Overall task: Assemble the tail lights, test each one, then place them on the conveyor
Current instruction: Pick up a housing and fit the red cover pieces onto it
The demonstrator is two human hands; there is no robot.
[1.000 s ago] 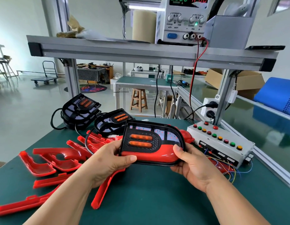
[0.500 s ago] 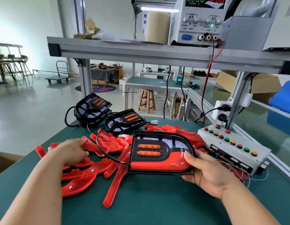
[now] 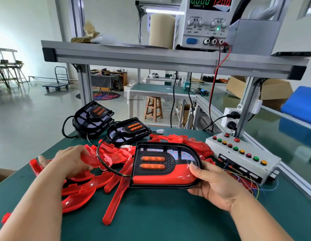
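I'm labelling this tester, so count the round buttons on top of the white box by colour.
Red buttons: 5
Green buttons: 3
Yellow buttons: 3
Total: 11, all on top of the white box.

The tail light lies between lens pieces left and button box right.
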